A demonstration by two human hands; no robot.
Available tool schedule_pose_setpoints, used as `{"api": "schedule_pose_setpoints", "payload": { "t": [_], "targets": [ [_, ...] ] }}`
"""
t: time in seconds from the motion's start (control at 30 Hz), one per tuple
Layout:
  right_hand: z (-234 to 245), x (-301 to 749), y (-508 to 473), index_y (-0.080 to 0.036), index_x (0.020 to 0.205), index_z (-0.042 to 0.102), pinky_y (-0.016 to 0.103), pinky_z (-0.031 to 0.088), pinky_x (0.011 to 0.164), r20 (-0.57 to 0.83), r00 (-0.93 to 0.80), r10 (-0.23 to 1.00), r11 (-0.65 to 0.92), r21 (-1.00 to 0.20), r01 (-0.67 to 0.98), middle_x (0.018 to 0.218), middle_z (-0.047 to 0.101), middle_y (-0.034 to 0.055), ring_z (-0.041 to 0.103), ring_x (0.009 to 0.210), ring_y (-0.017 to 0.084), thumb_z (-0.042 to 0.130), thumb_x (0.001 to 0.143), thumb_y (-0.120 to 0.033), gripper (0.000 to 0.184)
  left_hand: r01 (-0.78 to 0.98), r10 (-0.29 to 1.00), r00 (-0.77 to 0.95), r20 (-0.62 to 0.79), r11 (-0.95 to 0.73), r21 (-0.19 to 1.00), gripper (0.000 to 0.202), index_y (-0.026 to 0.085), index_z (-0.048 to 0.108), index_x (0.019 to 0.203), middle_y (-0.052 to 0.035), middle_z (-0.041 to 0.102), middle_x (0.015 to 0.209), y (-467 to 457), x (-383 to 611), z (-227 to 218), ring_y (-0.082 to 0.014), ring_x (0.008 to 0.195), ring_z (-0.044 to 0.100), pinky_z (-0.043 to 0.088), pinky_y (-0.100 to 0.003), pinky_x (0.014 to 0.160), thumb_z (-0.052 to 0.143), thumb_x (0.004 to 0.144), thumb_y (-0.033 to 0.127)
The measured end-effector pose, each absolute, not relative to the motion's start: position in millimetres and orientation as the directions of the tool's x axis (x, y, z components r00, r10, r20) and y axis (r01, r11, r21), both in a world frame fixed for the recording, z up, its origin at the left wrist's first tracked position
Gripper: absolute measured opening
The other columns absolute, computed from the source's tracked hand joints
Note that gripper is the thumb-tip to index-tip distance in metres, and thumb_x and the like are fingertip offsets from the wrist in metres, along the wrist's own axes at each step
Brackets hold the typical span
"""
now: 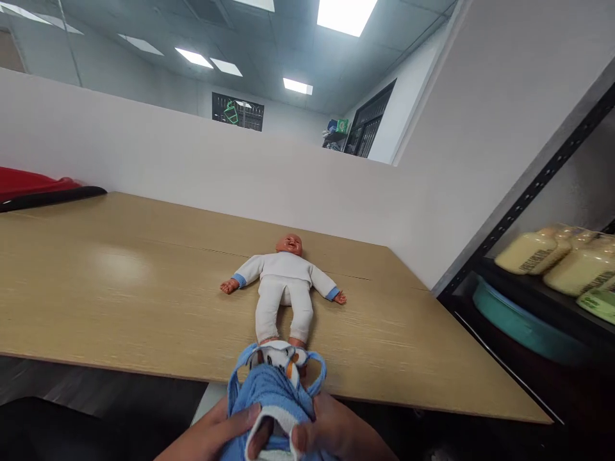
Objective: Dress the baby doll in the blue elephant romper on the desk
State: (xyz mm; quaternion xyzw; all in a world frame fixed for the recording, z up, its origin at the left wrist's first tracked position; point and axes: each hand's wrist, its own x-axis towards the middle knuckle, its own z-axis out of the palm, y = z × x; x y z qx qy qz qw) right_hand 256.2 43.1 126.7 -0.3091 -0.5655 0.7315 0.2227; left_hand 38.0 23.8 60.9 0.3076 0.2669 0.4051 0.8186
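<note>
A baby doll (284, 286) in a white suit with blue cuffs lies on its back on the wooden table (120, 282), head away from me, arms spread. Its feet reach the table's near edge. At the feet I hold a small blue garment (275, 394) with a white printed lining, bunched up, its opening against the doll's feet. My left hand (218, 435) grips the garment's left side, thumb pressed on the cloth. On the garment's right side my right hand (334, 432) pinches the fabric in the same way.
A white partition wall (192, 160) runs behind the table. A red and black object (33, 187) lies at the table's far left. On the right stands a black metal shelf (538, 186) with yellowish bottles (562, 256) and a teal tub (519, 323).
</note>
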Motion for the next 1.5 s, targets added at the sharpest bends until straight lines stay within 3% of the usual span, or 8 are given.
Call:
{"api": "schedule_pose_setpoints", "payload": {
  "t": [0.2,0.37,0.5,0.67,0.77,1.0,1.27,1.5],
  "targets": [
    [126,243,39,-0.025,0.123,0.073,0.043,0.041,0.123,-0.021,-0.457,0.889,0.077,-0.978,0.195,0.125,0.077,0.006,0.067,0.126,0.026,0.069,0.091,-0.025,0.033,-0.241,0.902,0.415,-0.121,0.238,0.941,0.074,0.021,0.068,0.134,-0.0119,0.077,0.117,9,27,58,-0.037,0.115,0.067,0.047,-0.051,0.112,0.094,0.07,0.05],
    [118,229,59,-0.023,0.119,0.076,0.053,0.044,0.118,0.086,-0.337,0.937,0.271,-0.787,0.554,0.126,0.076,0.0119,0.065,0.13,0.037,0.063,0.085,-0.017,0.037,0.132,0.988,0.137,-0.067,0.048,0.99,0.064,0.025,0.062,0.14,-0.0133,0.068,0.144,29,23,65,-0.0424,0.139,0.055,0.036,-0.053,0.122,0.071,0.087,0.059],
    [113,220,68,-0.025,0.137,0.067,0.051,0.045,0.118,0.1,-0.331,0.938,0.311,-0.664,0.68,0.14,0.069,0.0118,0.062,0.134,0.036,0.058,0.085,-0.011,0.055,0.562,0.996,0.084,-0.005,-0.044,0.826,0.043,0.021,0.059,0.139,-0.0171,0.075,0.127,48,28,75,-0.0408,0.124,0.065,0.047,-0.049,0.105,0.049,0.1,0.038],
    [88,217,71,-0.019,0.147,0.059,0.05,0.046,0.117,0.093,-0.257,0.962,0.265,-0.556,0.788,0.151,0.06,0.0175,0.061,0.136,0.037,0.056,0.085,-0.007,0.063,0.874,0.999,0.035,-0.021,-0.021,0.485,0.051,0.019,0.055,0.146,-0.0183,0.073,0.124,60,42,76,-0.0381,0.122,0.066,0.043,-0.048,0.103,0.047,0.095,0.015],
    [77,219,75,-0.019,0.15,0.058,0.046,0.044,0.119,0.137,-0.307,0.942,0.33,-0.553,0.765,0.153,0.061,0.0155,0.056,0.143,0.034,0.053,0.085,-0.002,0.067,0.866,0.997,0.03,0.065,-0.058,0.496,0.046,0.019,0.062,0.136,-0.0184,0.068,0.132,70,44,66,-0.0393,0.126,0.06,0.042,-0.05,0.105,0.055,0.09,0.016],
    [74,226,92,-0.023,0.131,0.072,0.042,0.053,0.108,0.137,-0.326,0.935,0.331,-0.662,0.672,0.13,0.075,0.0119,0.07,0.124,0.031,0.058,0.085,-0.007,0.05,0.331,0.966,0.168,0.194,-0.241,0.912,0.023,0.022,0.058,0.111,-0.0086,0.07,0.111,87,29,56,-0.0285,0.108,0.063,0.049,-0.041,0.1,0.052,0.089,0.023],
    [67,229,113,-0.022,0.125,0.066,0.038,0.053,0.108,0.349,-0.301,0.887,0.452,-0.786,0.421,0.132,0.07,0.0093,0.069,0.119,0.025,0.066,0.073,-0.009,0.054,0.237,0.917,0.306,0.255,-0.333,0.913,0.034,0.02,0.059,0.111,-0.0058,0.068,0.109,120,5,74,-0.0268,0.106,0.063,0.049,-0.035,0.097,0.07,0.08,0.023],
    [85,230,135,-0.025,0.11,0.068,0.036,0.058,0.094,0.312,-0.377,0.872,0.445,-0.825,0.348,0.11,0.077,0.005,0.074,0.104,0.028,0.077,0.066,-0.01,0.046,0.265,0.868,0.455,0.198,-0.345,0.901,0.032,0.018,0.062,0.103,0.0006,0.067,0.096,150,-5,86,-0.0217,0.091,0.061,0.047,-0.03,0.085,0.076,0.076,0.026]
  ]
}}
